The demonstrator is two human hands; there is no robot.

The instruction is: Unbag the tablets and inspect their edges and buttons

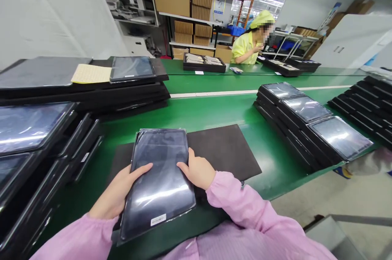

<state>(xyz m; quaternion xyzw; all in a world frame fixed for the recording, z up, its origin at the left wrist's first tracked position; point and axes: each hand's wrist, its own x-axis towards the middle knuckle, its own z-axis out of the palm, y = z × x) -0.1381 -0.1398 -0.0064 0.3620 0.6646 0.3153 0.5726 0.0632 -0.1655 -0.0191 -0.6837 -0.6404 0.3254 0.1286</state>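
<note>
A dark tablet in a clear plastic bag (159, 178) lies face up over a black mat (223, 151) on the green table. My left hand (118, 192) grips its left edge, thumb laid on the screen. My right hand (197, 170) holds the right edge, thumb on top and fingers tucked under. A small white label (158, 219) sits near the tablet's near end.
Stacked black trays of bagged tablets stand at the left (33, 137), back left (92, 84) and right (309, 125). More trays sit at the far right (364, 104). A person in yellow (249, 43) works behind the green conveyor (214, 84). Shelves of cartons line the back.
</note>
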